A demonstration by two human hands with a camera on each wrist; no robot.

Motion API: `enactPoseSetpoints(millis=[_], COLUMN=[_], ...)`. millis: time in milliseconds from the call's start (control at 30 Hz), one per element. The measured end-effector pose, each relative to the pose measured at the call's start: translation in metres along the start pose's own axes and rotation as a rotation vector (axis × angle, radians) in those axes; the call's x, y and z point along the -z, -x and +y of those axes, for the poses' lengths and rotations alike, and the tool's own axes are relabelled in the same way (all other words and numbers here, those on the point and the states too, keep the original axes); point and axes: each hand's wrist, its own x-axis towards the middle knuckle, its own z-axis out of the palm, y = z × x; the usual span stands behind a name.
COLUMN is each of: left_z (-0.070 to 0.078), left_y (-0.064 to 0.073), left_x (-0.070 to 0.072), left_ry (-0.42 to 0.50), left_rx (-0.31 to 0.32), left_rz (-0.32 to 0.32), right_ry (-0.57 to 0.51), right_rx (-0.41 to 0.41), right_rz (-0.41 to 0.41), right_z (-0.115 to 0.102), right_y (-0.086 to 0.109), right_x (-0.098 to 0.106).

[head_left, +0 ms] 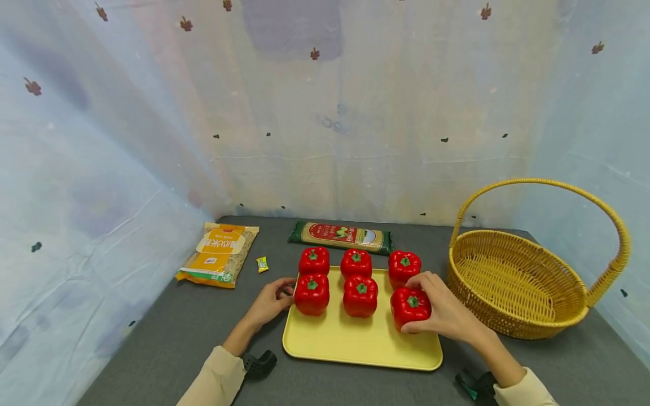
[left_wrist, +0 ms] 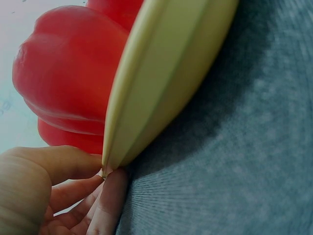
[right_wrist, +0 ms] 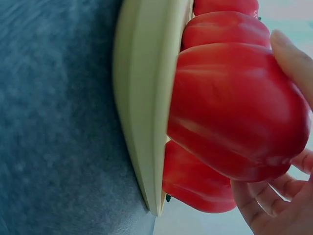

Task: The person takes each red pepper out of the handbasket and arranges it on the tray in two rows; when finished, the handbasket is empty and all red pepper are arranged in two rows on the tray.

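Note:
On the yellow tray [head_left: 350, 344], several red bell peppers with green stems stand in two rows. My right hand [head_left: 446, 309] grips the front right bell pepper [head_left: 412, 307], thumb at its near side and fingers round the far side. The right wrist view shows this same bell pepper [right_wrist: 239, 107] by the tray's rim, the fingers partly hidden behind it. At the tray's left edge, my left hand [head_left: 271, 301] pinches the rim between thumb and fingers, close to the front left bell pepper [head_left: 312, 294].
A yellow wicker basket [head_left: 457, 276] with a tall handle stands right of the tray. Behind the tray lies a green and red long packet [head_left: 340, 235]. To the left are a bag of grain [head_left: 218, 254] and a small yellow wrapped sweet [head_left: 262, 264]. Patterned curtains enclose the grey table.

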Motion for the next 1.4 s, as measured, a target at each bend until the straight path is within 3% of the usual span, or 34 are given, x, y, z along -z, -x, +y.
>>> enactPoseSetpoints(millis=[867, 1400], left_z=[0.0, -0.002], left_y=[0.001, -0.002], left_x=[-0.001, 0.001], left_ry=[0.01, 0.007], left_rx=[0.007, -0.004], left_rz=[0.005, -0.003], right_ry=[-0.051, -0.06], right_rx=[-0.029, -0.056], right_rz=[-0.216, -0.14], right_z=[0.013, 0.02], right_y=[0.006, 0.004], right_x=[0.027, 0.023])
